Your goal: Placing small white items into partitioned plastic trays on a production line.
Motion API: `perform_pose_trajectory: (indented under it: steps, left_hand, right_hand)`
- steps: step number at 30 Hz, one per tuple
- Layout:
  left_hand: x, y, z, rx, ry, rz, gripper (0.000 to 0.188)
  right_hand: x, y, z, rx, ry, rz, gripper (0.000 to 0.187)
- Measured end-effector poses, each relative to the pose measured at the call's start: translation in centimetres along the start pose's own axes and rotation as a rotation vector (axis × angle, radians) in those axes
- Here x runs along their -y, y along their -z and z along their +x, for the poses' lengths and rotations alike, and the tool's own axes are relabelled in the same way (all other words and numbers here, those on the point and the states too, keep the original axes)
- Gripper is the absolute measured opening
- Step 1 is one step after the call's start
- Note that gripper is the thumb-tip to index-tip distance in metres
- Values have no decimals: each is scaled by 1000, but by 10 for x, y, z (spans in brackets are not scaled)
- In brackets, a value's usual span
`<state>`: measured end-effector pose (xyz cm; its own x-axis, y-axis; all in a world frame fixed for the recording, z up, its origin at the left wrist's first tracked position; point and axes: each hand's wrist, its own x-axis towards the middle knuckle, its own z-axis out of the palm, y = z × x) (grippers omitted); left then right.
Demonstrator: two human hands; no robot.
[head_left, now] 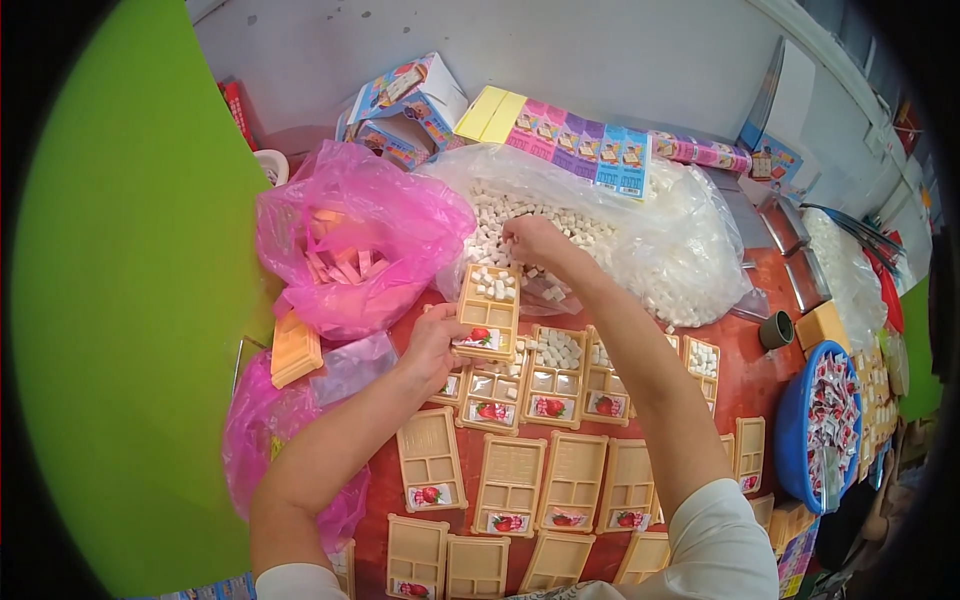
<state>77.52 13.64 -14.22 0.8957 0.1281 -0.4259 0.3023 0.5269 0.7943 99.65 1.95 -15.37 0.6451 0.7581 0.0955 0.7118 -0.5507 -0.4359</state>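
My left hand point(432, 342) grips the edge of a cream compartment tray point(503, 314). Small white marshmallow-like pieces point(493, 283) lie in its far section, and a strawberry-print sachet point(480, 337) in its near one. Just beyond that tray, my right hand point(540, 243) is at the heap of white pieces point(490, 215) spilling from a clear plastic bag point(645, 245). Its fingers are curled together; what is between them is hidden. Below the held tray stands a row of similar trays, one of them a filled tray point(556, 373) with white pieces and a sachet.
Nearer trays point(512, 480) hold sachets without white pieces. A pink bag point(365, 220) with pink-orange pieces lies left, beside stacked orange trays point(297, 348). On the right are a blue basin point(822, 425) of sachets and a dark cup point(776, 330). Printed cartons point(405, 105) stand at the back.
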Motion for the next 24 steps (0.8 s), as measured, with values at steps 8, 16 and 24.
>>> perform_pose_trajectory:
  steps: [8,16,24]
  left_hand:
    - [3,-4,4,63,-23,4,35]
    - [9,-30,-24,82,-53,-8,31]
    - [25,-55,-57,90,-65,-16,36]
  right_hand:
    - [42,18,-28,41,185,69,23]
    - [39,49,-81,-21,200,168,27]
    - [48,66,-110,-109,132,185,28]
